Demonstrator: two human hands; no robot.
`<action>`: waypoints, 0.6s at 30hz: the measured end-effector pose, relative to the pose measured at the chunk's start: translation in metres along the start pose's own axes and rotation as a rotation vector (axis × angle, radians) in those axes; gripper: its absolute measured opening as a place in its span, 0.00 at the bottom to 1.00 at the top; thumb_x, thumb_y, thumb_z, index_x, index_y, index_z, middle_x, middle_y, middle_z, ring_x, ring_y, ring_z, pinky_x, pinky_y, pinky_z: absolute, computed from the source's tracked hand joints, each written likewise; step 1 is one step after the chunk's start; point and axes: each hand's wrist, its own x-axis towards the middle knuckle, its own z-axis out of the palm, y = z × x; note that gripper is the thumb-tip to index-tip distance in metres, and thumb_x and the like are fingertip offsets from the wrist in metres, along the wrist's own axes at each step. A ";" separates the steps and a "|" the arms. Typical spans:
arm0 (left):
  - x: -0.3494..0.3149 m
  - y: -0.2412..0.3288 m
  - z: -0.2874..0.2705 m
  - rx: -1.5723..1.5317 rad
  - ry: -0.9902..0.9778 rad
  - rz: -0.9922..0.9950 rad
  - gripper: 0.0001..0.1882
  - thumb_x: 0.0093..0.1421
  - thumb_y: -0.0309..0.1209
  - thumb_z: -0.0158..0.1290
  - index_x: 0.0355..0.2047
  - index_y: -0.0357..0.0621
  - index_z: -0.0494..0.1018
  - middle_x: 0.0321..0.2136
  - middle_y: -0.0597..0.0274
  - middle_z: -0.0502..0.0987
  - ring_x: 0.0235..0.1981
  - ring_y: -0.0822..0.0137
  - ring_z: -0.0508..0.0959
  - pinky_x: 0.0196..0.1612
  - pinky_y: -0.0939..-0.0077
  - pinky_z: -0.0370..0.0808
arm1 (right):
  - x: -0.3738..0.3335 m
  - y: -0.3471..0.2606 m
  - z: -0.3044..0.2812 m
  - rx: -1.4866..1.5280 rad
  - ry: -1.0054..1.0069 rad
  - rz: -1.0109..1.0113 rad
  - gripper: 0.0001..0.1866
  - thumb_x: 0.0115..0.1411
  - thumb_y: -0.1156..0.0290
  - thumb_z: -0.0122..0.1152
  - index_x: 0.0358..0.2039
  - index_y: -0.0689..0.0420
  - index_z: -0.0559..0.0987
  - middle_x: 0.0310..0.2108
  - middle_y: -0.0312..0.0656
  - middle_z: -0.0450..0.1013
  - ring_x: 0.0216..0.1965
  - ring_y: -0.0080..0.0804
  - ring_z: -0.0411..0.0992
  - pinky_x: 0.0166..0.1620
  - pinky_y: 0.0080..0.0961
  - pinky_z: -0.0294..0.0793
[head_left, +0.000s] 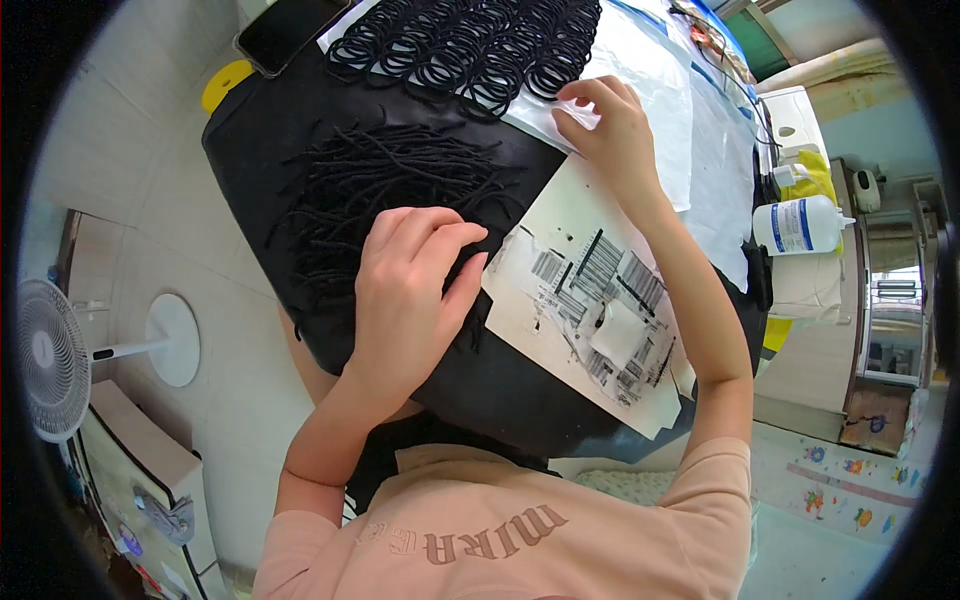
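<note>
We have our left hand (410,290) bent over the near edge of the cords (370,170); we cannot tell whether its curled fingers grip one. Our right hand (615,130), thumb and forefinger parted, hovers beside the far loops (470,50). We judge this sorting by hand; the next move calls for a light pinch.

From the person's head, one wide, round view looks down, close above the bare left hand (405,290) and bare right hand (617,140).
</note>
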 end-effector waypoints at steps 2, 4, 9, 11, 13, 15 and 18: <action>0.000 0.000 -0.001 -0.002 -0.004 -0.003 0.11 0.48 0.22 0.63 0.34 0.43 0.79 0.36 0.60 0.77 0.41 0.58 0.75 0.44 0.66 0.73 | 0.007 -0.002 0.004 -0.092 -0.004 -0.071 0.09 0.50 0.65 0.67 0.33 0.51 0.82 0.33 0.35 0.75 0.42 0.34 0.72 0.48 0.33 0.71; 0.000 0.000 -0.001 -0.009 -0.005 0.001 0.11 0.48 0.22 0.63 0.34 0.42 0.79 0.35 0.60 0.77 0.41 0.58 0.74 0.44 0.65 0.73 | 0.014 -0.004 0.006 -0.193 -0.012 -0.149 0.09 0.49 0.64 0.67 0.32 0.50 0.83 0.33 0.35 0.75 0.42 0.33 0.73 0.48 0.34 0.70; 0.000 0.000 -0.002 -0.029 -0.014 -0.015 0.10 0.48 0.23 0.63 0.33 0.43 0.80 0.35 0.61 0.78 0.41 0.58 0.75 0.44 0.65 0.73 | 0.026 -0.009 0.012 -0.368 -0.038 -0.231 0.07 0.48 0.63 0.67 0.28 0.48 0.83 0.32 0.33 0.75 0.42 0.32 0.73 0.48 0.34 0.71; 0.000 0.000 -0.003 -0.037 -0.016 -0.012 0.10 0.48 0.22 0.63 0.33 0.43 0.80 0.35 0.61 0.78 0.41 0.58 0.75 0.44 0.65 0.73 | 0.027 -0.009 0.013 -0.389 -0.016 -0.233 0.06 0.48 0.63 0.67 0.27 0.48 0.83 0.31 0.33 0.75 0.42 0.32 0.73 0.48 0.34 0.71; 0.000 0.000 -0.003 -0.044 -0.015 -0.007 0.11 0.48 0.22 0.63 0.33 0.43 0.80 0.35 0.61 0.78 0.40 0.58 0.75 0.44 0.65 0.73 | 0.027 -0.007 0.012 -0.386 0.032 -0.216 0.05 0.48 0.64 0.67 0.26 0.48 0.83 0.30 0.33 0.75 0.40 0.33 0.74 0.46 0.34 0.72; 0.000 -0.001 -0.003 -0.045 -0.012 -0.003 0.11 0.48 0.22 0.63 0.33 0.43 0.80 0.35 0.61 0.78 0.40 0.58 0.75 0.44 0.65 0.73 | 0.027 -0.011 0.005 -0.219 0.088 -0.109 0.05 0.50 0.64 0.67 0.27 0.50 0.83 0.29 0.33 0.76 0.37 0.31 0.75 0.42 0.32 0.74; 0.000 0.000 -0.003 -0.058 -0.009 -0.006 0.11 0.47 0.22 0.63 0.33 0.43 0.80 0.35 0.61 0.78 0.40 0.58 0.75 0.44 0.66 0.73 | 0.021 0.003 -0.007 0.250 0.079 0.201 0.06 0.53 0.66 0.67 0.27 0.55 0.83 0.30 0.34 0.77 0.33 0.28 0.77 0.36 0.29 0.75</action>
